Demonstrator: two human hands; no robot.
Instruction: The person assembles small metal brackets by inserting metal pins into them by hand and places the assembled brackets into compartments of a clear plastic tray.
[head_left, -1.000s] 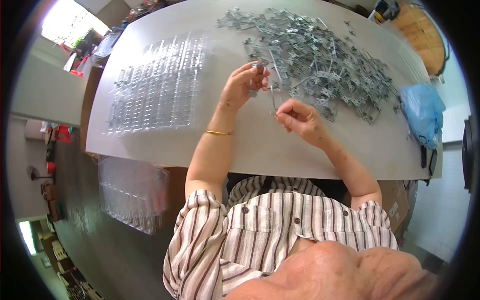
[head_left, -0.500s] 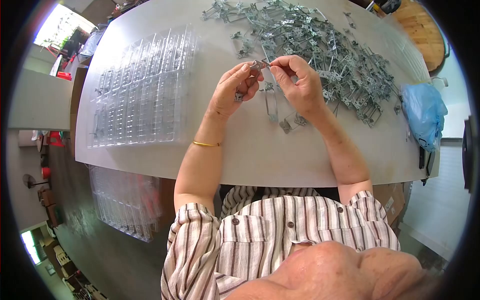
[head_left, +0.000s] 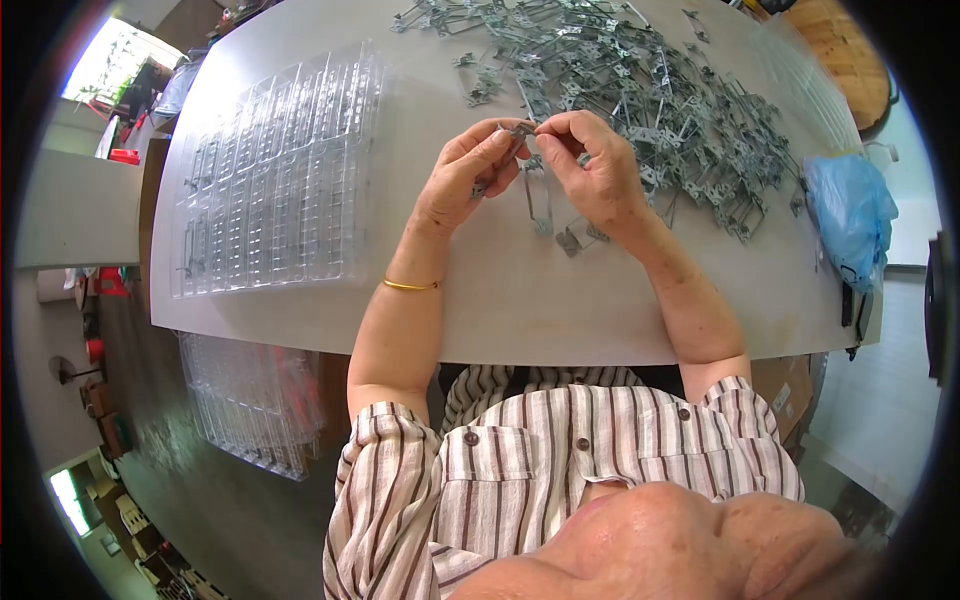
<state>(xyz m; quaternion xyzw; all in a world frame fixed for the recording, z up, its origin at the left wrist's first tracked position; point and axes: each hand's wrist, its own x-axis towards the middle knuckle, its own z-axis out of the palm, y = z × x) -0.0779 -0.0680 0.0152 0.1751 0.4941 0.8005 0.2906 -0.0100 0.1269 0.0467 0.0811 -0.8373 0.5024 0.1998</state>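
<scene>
Closed around a grey metal part [head_left: 520, 131], my left hand [head_left: 467, 172] is held over the middle of the table. My right hand [head_left: 592, 165] meets it from the right, thumb and forefinger pinched at the part's end; whatever small piece they grip is too small to make out. Behind and to the right of my hands lies a large heap of grey metal parts with thin rods [head_left: 640, 90]. A few loose parts [head_left: 568, 241] rest on the table just below my right hand.
A clear plastic compartment tray [head_left: 275, 180] lies on the left of the white table [head_left: 560, 320]. More clear trays [head_left: 250, 400] are stacked below the table's left front edge. A blue plastic bag [head_left: 852, 215] sits at the right edge, near a round wooden surface [head_left: 840, 55].
My right hand has moved up and left from the table to the part in my left hand. Loose parts now lie below my right hand. The view has shifted slightly.
</scene>
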